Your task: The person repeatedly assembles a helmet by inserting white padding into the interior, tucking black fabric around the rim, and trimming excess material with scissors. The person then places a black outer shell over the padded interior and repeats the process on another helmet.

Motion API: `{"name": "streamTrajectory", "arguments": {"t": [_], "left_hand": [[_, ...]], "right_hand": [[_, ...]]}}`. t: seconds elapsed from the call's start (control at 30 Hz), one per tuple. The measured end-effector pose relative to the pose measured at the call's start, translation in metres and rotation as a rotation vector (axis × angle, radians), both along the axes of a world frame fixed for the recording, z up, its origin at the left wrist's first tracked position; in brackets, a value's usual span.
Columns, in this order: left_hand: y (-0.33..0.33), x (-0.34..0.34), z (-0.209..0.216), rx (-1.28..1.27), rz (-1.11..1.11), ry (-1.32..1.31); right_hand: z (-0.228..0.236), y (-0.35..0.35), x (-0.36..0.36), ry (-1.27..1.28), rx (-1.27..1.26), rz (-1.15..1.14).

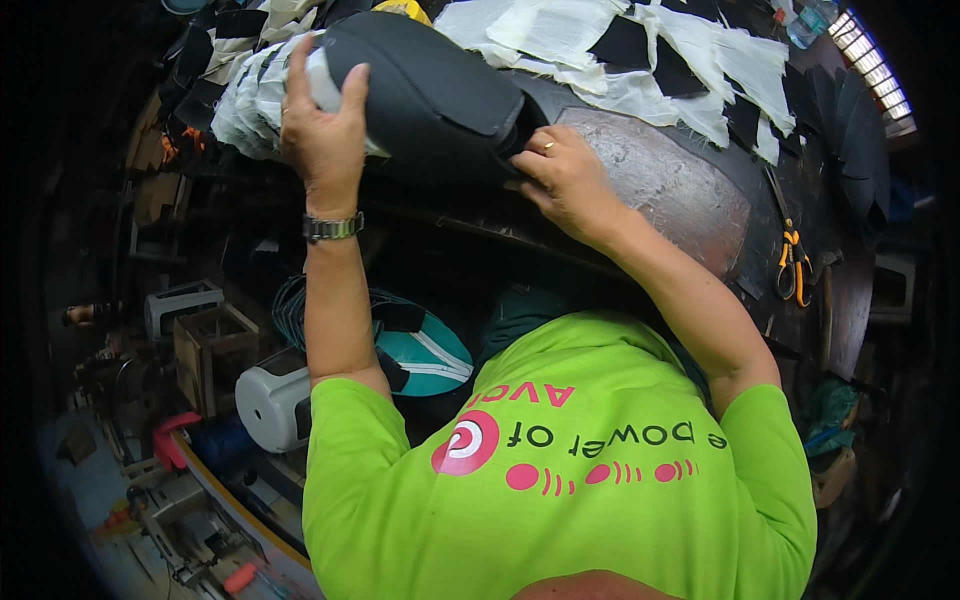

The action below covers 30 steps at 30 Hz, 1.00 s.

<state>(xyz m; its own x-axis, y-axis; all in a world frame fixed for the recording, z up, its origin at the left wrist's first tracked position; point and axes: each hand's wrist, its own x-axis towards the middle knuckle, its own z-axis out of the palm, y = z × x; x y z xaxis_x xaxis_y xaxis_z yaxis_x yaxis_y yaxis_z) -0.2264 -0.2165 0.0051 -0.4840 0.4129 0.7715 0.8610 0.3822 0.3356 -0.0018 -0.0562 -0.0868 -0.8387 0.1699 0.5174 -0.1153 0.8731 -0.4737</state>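
Note:
A long roll-like stack of nested, curved black pieces (420, 80) lies along the near edge of the bench at upper left, its left end showing many white cloth layers (255, 105). My left hand (325, 135), a metal watch on its wrist, grips the stack from the near side, thumb and fingers spread around it where white meets black. At the right end, my right hand (568, 180) pinches the edge of the outer black piece beside its dark hollow opening. The fingertips of my right hand are partly hidden there.
White cloth pieces (560, 35) and black scraps cover the far bench. A worn flat slab (655, 185) lies right of my right hand. Farther right are orange-handled scissors (792, 265), a hammer (827, 310) and another black stack (855, 150). A grey stool (272, 408) stands lower left.

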Motion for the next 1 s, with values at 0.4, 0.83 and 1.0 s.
{"name": "streamTrajectory", "arguments": {"t": [0.4, 0.83, 1.0], "left_hand": [[0.002, -0.012, 0.029, 0.141, -0.75, -0.84], [0.022, -0.024, 0.025, 0.325, -0.609, -0.635], [0.0, -0.042, 0.008, 0.292, -0.374, -0.3]], "right_hand": [[0.004, 0.006, -0.004, -0.013, -0.058, 0.157], [0.01, -0.001, -0.012, -0.005, 0.054, -0.08], [0.005, -0.007, -0.026, 0.052, -0.207, -0.185]]}}
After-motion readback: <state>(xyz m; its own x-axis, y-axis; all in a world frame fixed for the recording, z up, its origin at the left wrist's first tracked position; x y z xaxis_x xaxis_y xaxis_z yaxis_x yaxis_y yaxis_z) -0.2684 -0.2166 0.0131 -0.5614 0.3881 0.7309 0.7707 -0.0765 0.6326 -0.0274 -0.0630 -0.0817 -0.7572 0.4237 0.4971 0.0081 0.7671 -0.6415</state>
